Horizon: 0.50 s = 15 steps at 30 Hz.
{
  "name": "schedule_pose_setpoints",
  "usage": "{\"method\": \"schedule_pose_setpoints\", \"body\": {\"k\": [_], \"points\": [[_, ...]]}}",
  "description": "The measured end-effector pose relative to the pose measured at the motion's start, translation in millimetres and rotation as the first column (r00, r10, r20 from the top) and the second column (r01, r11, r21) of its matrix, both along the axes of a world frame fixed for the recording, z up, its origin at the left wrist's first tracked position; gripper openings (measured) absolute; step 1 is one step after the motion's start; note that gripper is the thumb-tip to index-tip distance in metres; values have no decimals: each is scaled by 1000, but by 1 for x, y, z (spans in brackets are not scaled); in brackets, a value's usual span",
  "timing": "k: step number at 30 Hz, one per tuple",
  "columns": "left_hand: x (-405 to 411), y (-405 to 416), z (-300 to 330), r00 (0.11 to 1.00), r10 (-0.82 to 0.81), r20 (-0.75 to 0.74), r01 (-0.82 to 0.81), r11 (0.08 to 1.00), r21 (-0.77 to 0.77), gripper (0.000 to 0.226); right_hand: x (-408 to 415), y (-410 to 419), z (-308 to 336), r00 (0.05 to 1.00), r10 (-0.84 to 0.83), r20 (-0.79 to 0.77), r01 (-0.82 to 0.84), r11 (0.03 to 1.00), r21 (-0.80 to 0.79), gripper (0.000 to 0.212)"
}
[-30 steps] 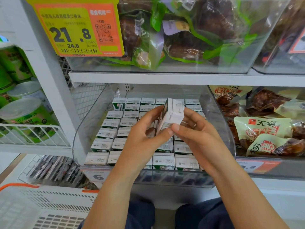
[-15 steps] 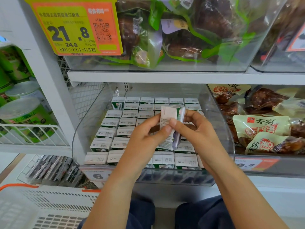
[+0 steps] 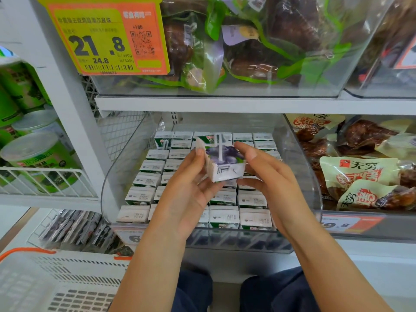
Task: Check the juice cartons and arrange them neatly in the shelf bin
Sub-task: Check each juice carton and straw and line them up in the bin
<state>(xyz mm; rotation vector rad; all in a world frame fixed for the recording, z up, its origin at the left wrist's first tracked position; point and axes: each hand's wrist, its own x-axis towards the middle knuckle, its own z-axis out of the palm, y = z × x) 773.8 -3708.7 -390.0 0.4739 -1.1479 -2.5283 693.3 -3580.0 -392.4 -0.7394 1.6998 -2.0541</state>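
A shop: price tag (image 3: 105, 39) on stocked shelf bin (image 3: 301, 158).

The person is showing two bare forearms, with no sleeves, watch, rings or bracelets appearing on them; the left hand (image 3: 191, 194) and right hand (image 3: 270, 179) are wearing no gloves; the fingernails are looking short and unpainted; below the arms, the person is wearing dark navy trousers (image 3: 279, 289), the fabric lying plain and unpatterned over both knees.
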Motion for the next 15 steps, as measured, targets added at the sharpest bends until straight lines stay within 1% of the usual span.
{"method": "schedule_pose_setpoints", "body": {"k": [2,4,5,6,8,9,11,15], "points": [[1,-2,0,999,14,-29,-12,997,75,42,2,0,-1,996,25,-89,-22,999,40,46],[1,-4,0,1000,9,-28,-7,997,74,31,4,-1,-2,988,21,-156,-13,999,49,47],[1,-4,0,1000,1,-9,0,1000,26,28,5,-2,-2,985,8,-172,-1,999,37,45],[2,-3,0,1000,-4,24,5,998,-55,30,5,-3,-2,982,-10,-189,15,1000,28,43],[1,-2,-1,996,5,86,14,975,-220,33,7,-3,0,972,-48,-228,56,998,31,42],[1,-1,-1,995,7,104,21,963,-267,34,7,-3,1,968,-66,-242,76,997,33,43],[1,0,0,991,4,131,36,953,-300,38,7,-2,2,961,-102,-256,111,994,21,42],[-1,1,0,986,-23,164,71,954,-292,43,7,0,4,954,-143,-264,146,989,-9,33]]}}
